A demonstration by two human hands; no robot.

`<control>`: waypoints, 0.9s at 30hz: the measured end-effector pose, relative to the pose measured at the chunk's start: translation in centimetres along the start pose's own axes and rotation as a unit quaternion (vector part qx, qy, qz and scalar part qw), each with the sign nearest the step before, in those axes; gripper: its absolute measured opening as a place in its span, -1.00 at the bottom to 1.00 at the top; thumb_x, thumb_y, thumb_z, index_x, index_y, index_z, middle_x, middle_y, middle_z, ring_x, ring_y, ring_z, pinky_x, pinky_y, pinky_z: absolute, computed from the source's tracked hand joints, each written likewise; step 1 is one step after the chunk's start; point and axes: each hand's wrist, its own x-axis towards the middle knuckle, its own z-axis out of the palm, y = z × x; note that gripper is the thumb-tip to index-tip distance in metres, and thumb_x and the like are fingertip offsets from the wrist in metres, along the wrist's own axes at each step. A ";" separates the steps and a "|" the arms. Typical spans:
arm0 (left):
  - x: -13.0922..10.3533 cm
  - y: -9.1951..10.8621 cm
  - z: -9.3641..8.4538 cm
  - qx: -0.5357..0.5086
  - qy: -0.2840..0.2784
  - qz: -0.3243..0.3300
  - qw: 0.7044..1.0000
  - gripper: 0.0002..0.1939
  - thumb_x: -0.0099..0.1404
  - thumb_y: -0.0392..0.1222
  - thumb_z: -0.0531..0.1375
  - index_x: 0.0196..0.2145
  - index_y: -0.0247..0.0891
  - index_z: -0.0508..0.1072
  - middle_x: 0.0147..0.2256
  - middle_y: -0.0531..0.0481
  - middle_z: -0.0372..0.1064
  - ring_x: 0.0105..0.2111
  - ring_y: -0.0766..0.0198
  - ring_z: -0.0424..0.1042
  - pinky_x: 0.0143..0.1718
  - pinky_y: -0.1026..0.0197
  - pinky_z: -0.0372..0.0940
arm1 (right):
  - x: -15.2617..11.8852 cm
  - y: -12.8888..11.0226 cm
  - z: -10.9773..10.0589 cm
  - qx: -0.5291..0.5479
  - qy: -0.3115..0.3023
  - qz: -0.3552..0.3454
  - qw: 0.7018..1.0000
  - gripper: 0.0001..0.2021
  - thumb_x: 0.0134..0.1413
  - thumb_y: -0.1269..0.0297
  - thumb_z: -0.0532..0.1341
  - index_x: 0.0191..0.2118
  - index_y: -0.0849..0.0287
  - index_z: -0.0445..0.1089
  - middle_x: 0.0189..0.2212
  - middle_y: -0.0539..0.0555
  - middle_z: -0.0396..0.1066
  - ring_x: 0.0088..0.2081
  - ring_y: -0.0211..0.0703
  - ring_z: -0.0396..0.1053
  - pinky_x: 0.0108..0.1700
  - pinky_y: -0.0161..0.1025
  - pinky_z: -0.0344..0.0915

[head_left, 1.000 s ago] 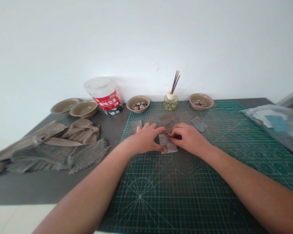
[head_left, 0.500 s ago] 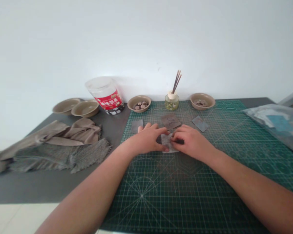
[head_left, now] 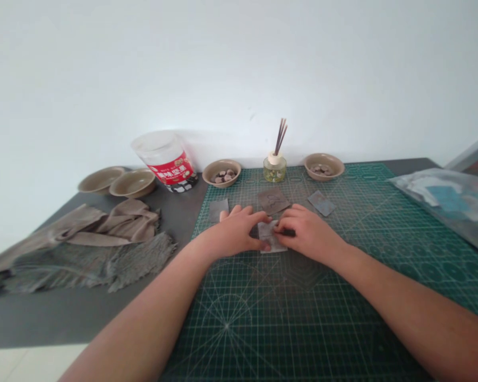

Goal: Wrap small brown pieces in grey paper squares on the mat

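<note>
On the green mat [head_left: 239, 323], at six o'clock from a brown patch [head_left: 273, 200], a pale patch [head_left: 266, 230] is best kept flat, steadied lightly at nine o'clock by the spread left hand [head_left: 233, 232]; at three, the right hand [head_left: 310, 233] is pinched closed, any held item hidden.

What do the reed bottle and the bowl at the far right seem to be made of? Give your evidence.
Reed bottle: probably clear, glossy glass, since its contents show through; clear plastic is possible.
Bowl at the far right: perhaps glazed ceramic, given its smooth tan sheen, though plastic could look alike.
</note>
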 end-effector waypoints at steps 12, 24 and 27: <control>0.0 -0.3 0.2 -0.008 0.016 0.014 1.000 -0.35 0.12 0.28 0.28 0.13 0.10 0.36 -0.02 -0.13 0.32 0.06 -0.17 0.19 0.06 -0.26 0.08 | -0.4 0.3 -0.1 0.025 -0.003 -0.030 0.999 -0.89 0.19 0.33 0.30 -0.38 0.14 0.50 -0.29 0.08 0.51 -0.16 -0.06 0.32 -0.05 -0.10 0.27; -0.4 0.0 0.0 -0.054 0.022 0.057 0.997 -0.45 0.15 0.06 0.31 0.07 -0.07 0.34 0.05 -0.12 0.25 0.10 -0.07 0.19 0.09 -0.15 0.14 | -0.9 0.9 -3.0 0.169 0.050 0.071 0.982 -0.69 -0.02 0.47 0.28 -0.11 0.11 0.37 -0.32 0.00 0.39 -0.33 -0.19 0.35 -0.26 -0.25 0.33; -0.3 0.0 0.0 -0.071 0.030 0.052 0.996 -0.33 0.13 0.04 0.34 0.16 -0.07 0.27 0.11 -0.14 0.25 0.15 -0.10 0.17 0.11 -0.17 0.13 | -1.0 1.2 -3.6 0.160 -0.002 0.054 0.986 -0.72 -0.05 0.52 0.24 -0.17 0.11 0.39 -0.31 0.00 0.38 -0.32 -0.19 0.36 -0.24 -0.26 0.32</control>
